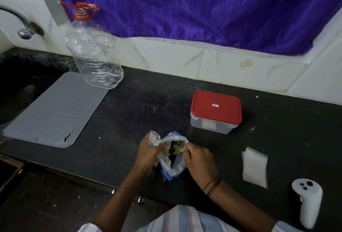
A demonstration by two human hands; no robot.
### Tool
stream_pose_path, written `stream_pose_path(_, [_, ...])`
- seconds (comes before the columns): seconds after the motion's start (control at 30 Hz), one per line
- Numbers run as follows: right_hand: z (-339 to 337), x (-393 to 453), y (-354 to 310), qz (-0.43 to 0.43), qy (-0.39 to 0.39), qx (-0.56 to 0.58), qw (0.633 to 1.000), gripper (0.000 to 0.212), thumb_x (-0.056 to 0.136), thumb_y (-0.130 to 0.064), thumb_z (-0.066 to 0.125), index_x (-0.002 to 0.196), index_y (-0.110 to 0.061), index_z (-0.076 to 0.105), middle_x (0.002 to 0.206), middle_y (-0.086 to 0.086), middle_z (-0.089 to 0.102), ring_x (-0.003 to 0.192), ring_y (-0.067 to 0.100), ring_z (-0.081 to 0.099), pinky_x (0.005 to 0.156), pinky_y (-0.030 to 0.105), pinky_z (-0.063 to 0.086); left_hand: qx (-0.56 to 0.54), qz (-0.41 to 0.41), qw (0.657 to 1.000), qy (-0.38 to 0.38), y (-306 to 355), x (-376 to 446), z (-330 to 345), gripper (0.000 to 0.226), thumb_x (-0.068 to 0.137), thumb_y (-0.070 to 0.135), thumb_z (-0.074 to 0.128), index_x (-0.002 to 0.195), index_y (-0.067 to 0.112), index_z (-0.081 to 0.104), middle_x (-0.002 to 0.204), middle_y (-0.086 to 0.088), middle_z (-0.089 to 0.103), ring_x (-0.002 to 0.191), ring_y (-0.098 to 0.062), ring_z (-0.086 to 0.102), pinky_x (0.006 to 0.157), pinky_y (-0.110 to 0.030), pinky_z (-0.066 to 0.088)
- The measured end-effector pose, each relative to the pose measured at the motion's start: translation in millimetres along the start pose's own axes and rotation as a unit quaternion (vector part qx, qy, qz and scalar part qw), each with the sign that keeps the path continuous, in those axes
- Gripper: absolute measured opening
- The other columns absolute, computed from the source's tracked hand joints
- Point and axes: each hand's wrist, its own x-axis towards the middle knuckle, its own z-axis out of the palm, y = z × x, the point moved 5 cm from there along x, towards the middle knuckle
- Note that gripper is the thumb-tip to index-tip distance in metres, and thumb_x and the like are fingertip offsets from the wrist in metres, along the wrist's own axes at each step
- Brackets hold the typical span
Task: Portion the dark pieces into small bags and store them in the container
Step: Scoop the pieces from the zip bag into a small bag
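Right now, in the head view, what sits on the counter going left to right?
Grey mat → clear bottle → left hand → big bag with dark pieces → right hand holding a spoon → red-lidded container → small bags → white controller.

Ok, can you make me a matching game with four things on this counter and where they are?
Things:
1. grey mat
2. container
3. small bags
4. spoon

Places:
A. in the right hand
B. flat pile, right of the hands
C. far left, beside the clear bottle
D. behind the hands, red lid on

Pairs: 1-C, 2-D, 3-B, 4-A
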Motion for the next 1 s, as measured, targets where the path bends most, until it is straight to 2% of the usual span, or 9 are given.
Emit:
stream_pose_path(0.1, [3,2,6,0.039,-0.012,0.077,0.996,0.018,0.096,-0.022,0.054,0.08,-0.019,0.062,0.069,-0.005,0.06,0.06,0.006,0.059,0.056,0.027,0.054,-0.024,-0.006,1.0,-0.015,-4,1,1,0.023,0.082,-0.011,0.066,0.096,0.005,0.056,0.09,-0.019,0.065,0.081,-0.032,0.068,0.078,-0.051,0.059])
stream_pose_path(0.2, [7,0,13,0.102,-0.018,0.218,0.971,0.021,0.098,-0.02,0.051,0.084,-0.015,0.067,0.068,0.001,0.065,0.053,0.007,0.062,0.05,0.026,0.054,-0.04,-0.006,0.999,-0.022,-5,0,1,0.025,0.082,-0.013,0.065,0.095,0.006,0.054,0.084,-0.015,0.064,0.075,-0.027,0.067,0.066,-0.038,0.058])
stream_pose_path(0.33, [10,-8,17,0.151,0.011,0.322,0.935,0.023,0.099,-0.018,0.051,0.084,-0.015,0.068,0.065,0.007,0.066,0.048,0.008,0.058,0.047,0.022,0.05,-0.059,-0.008,0.998,-0.02,-7,2,-3,0.029,0.08,-0.01,0.069,0.099,0.007,0.055,0.088,-0.019,0.064,0.078,-0.032,0.065,0.071,-0.045,0.056])
stream_pose_path(0.53, [17,-4,18,0.172,-0.035,0.363,0.915,0.022,0.1,-0.019,0.051,0.089,-0.013,0.069,0.071,0.01,0.068,0.051,0.012,0.059,0.049,0.026,0.052,-0.053,-0.006,0.998,-0.022,-9,2,-4,0.029,0.08,-0.006,0.073,0.101,0.004,0.055,0.089,-0.019,0.066,0.08,-0.032,0.067,0.075,-0.047,0.056])
stream_pose_path(0.67, [15,-8,20,0.177,-0.013,0.405,0.897,0.022,0.1,-0.017,0.05,0.09,-0.014,0.069,0.068,0.011,0.066,0.052,0.015,0.058,0.05,0.027,0.051,-0.063,0.002,0.998,-0.02,-7,2,-6,0.031,0.081,-0.005,0.073,0.105,0.003,0.055,0.095,-0.025,0.067,0.085,-0.036,0.068,0.081,-0.054,0.057])
stream_pose_path(0.87, [2,-14,28,0.19,0.016,0.43,0.883,0.02,0.099,-0.016,0.052,0.091,-0.016,0.07,0.064,0.004,0.064,0.053,0.016,0.057,0.048,0.027,0.048,-0.032,0.052,0.998,-0.016,4,-1,-11,0.026,0.084,0.005,0.077,0.097,0.006,0.055,0.082,-0.008,0.069,0.079,-0.023,0.072,0.067,-0.032,0.059])
stream_pose_path(1.0, [-14,-20,30,0.197,0.025,0.449,0.871,0.017,0.098,-0.015,0.054,0.094,-0.014,0.07,0.066,0.007,0.063,0.052,0.015,0.056,0.046,0.025,0.047,0.025,0.106,0.994,0.013,10,-1,-23,0.033,0.083,0.013,0.081,0.099,0.003,0.054,0.089,-0.017,0.065,0.08,-0.026,0.068,0.073,-0.039,0.059])
